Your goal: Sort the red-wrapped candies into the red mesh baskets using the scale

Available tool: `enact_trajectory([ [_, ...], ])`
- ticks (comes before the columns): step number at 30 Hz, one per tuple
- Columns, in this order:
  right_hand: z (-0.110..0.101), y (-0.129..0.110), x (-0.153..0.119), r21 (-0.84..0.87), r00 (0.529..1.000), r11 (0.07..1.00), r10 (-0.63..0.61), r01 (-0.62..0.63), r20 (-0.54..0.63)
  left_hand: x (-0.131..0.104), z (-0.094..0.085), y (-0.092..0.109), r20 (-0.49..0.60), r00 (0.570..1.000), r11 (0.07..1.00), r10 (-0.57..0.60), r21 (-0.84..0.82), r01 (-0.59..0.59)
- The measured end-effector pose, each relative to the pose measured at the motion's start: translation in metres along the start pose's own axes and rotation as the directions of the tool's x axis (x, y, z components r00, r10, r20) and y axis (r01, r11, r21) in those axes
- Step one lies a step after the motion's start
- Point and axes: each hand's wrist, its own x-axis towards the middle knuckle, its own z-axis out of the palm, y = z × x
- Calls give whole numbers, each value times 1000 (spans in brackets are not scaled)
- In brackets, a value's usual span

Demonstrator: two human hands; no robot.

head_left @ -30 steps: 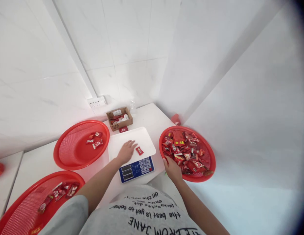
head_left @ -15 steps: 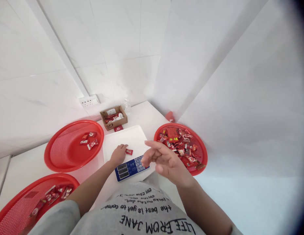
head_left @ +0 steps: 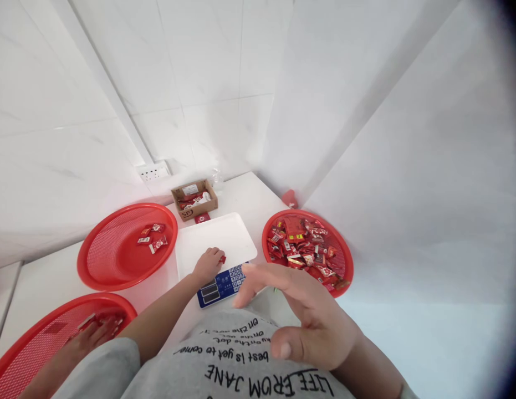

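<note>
My left hand (head_left: 208,265) is on the white scale tray (head_left: 235,235), fingers closed around a small red packet (head_left: 223,259) whose edge shows past the fingertips. In front of my shirt, my right hand (head_left: 310,316) hangs with fingers apart and nothing in it, between the scale's blue keypad panel (head_left: 216,291) and the right red basket (head_left: 345,252). That basket holds many red packets.
A red basket (head_left: 89,246) with several packets stands left of the scale. Another person's hand (head_left: 89,338) reaches into the lower left basket (head_left: 29,327). Behind the scale is a cardboard box (head_left: 199,209) of packets, near a wall socket (head_left: 153,170).
My left hand has closed over the red packet on the tray. My right hand has moved down and nearer to my body. Another person's hand has come further into the lower left basket.
</note>
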Motion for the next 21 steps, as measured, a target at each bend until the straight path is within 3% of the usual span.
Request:
enact_trajectory([
  [4, 1, -1, -1, -22, 999, 1000, 8, -9, -40, 3, -16, -11, -89, 987, 989, -137, -71, 130],
  [7, -1, 9, 1, -62, 995, 998, 23, -29, -94, -2, -41, -31, -174, 956, 971, -236, -78, 226],
  [9, -3, 29, 0, -142, 977, 983, 84, -113, -195, -11, -63, -51, -248, 913, 946, -324, -85, 313],
  [10, -6, 45, -2, -195, 946, 958, 149, -210, -289, -17, -73, -61, -317, 858, 914, -405, -107, 392],
  [12, -12, 85, -12, -255, 829, 856, 294, -450, -475, -32, -91, -85, -392, 750, 838, -532, -117, 533],
  [15, -26, 150, -45, -207, 553, 632, 418, -747, -720, -56, -102, -118, -387, 640, 724, -663, -114, 681],
  [16, -31, 168, -58, -190, 488, 566, 439, -802, -754, -63, -102, -127, -369, 631, 704, -683, -103, 703],
  [19, -44, 207, -98, -186, 379, 379, 536, -907, -754, -76, -91, -142, -367, 575, 640, -731, -80, 764],
  [21, -52, 222, -118, -249, 355, 254, 620, -935, -699, -76, -81, -140, -417, 572, 654, -706, -72, 753],
])
